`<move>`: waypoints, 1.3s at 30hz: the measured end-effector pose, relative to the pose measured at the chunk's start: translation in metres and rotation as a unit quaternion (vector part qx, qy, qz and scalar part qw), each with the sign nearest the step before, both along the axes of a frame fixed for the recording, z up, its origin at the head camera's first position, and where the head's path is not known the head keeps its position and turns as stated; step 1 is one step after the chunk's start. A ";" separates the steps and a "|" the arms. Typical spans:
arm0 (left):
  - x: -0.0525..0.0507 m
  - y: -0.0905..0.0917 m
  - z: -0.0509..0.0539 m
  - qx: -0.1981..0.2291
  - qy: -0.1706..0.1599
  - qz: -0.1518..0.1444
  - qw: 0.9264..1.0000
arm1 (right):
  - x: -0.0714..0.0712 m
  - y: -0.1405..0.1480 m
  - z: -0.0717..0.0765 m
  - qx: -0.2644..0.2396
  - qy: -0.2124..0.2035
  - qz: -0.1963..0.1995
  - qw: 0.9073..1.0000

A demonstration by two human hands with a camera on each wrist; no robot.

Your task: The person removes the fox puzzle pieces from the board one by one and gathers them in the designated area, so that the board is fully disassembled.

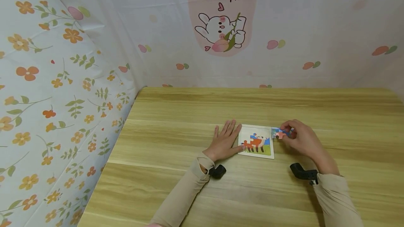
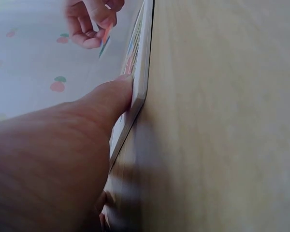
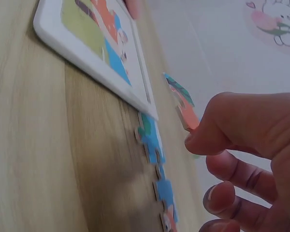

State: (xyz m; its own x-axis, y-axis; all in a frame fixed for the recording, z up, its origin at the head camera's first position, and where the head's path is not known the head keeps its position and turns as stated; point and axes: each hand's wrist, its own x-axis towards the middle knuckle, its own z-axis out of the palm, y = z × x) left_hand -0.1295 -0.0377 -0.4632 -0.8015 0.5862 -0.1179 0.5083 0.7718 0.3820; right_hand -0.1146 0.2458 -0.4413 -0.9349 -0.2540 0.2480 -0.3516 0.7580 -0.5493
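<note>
Wooden table (image 1: pixel 151 153), white-framed puzzle (image 1: pixel 247 133), partial orange animal (image 1: pixel 252 144), left fingers (image 1: pixel 236 131) extended, right fingers (image 3: pixel 222 197) pinching coral piece (image 3: pixel 188 116)

In the head view, a plain beige left sleeve (image 1: pixel 180 199) is seen near six o'clock, finished with a loose cuff (image 1: pixel 199 169); a matching right sleeve (image 1: pixel 336 199) is seen at four o'clock. A stubby black mount (image 1: pixel 217 171) is worn at the cuff's three o'clock. A longer, bent black bracket (image 1: pixel 303 173), fitted with a small silvery screw (image 1: pixel 313 182), is worn at the right sleeve's ten o'clock.
</note>
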 end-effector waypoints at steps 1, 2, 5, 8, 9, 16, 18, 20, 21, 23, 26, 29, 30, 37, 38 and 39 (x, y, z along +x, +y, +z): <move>0.000 0.000 0.000 -0.001 0.000 -0.001 1.000 | 0.001 0.001 0.000 -0.001 -0.001 -0.003 1.000; 0.000 0.000 0.000 0.001 -0.002 0.000 1.000 | 0.001 0.002 0.000 -0.002 -0.001 -0.004 1.000; 0.000 0.000 0.000 0.002 -0.004 0.001 1.000 | 0.002 0.005 0.000 -0.007 -0.004 -0.004 1.000; 0.000 -0.001 0.001 0.002 -0.004 0.002 1.000 | 0.002 0.006 0.000 -0.007 -0.007 -0.001 1.000; 0.000 -0.001 0.001 0.000 -0.003 0.002 1.000 | 0.002 0.007 0.000 -0.007 -0.009 0.001 1.000; 0.000 0.000 -0.001 -0.004 -0.001 0.003 1.000 | 0.003 0.009 0.000 0.000 -0.034 0.009 0.999; 0.000 0.000 0.000 -0.004 0.000 0.002 1.000 | 0.004 0.010 0.000 0.003 -0.041 0.010 0.999; 0.001 0.001 0.001 -0.003 0.000 0.002 1.000 | 0.004 0.010 0.000 0.006 -0.047 0.010 0.999; 0.001 0.000 0.001 -0.003 0.000 0.001 1.000 | 0.004 0.010 -0.001 0.005 -0.052 0.012 0.999; 0.001 0.001 0.001 -0.004 0.002 0.000 1.000 | 0.004 0.010 0.000 0.003 -0.062 0.014 0.998; 0.001 0.000 0.001 -0.004 0.003 0.000 1.000 | 0.004 0.010 0.000 0.000 -0.080 0.017 0.997; 0.001 0.000 0.000 -0.006 0.004 0.001 1.000 | 0.004 0.010 0.000 -0.001 -0.099 0.018 0.995; 0.001 0.000 0.001 -0.004 0.003 0.001 1.000 | 0.003 0.010 0.000 -0.001 -0.107 0.019 0.994; 0.000 0.000 0.000 0.001 0.000 0.000 1.000 | 0.003 0.010 0.000 0.000 -0.151 0.029 0.988; 0.000 0.000 0.000 0.001 0.000 0.000 1.000 | 0.003 0.010 0.000 0.000 -0.153 0.030 0.988; 0.000 0.000 0.000 0.002 0.000 -0.001 1.000 | 0.002 0.009 0.000 0.001 -0.154 0.031 0.988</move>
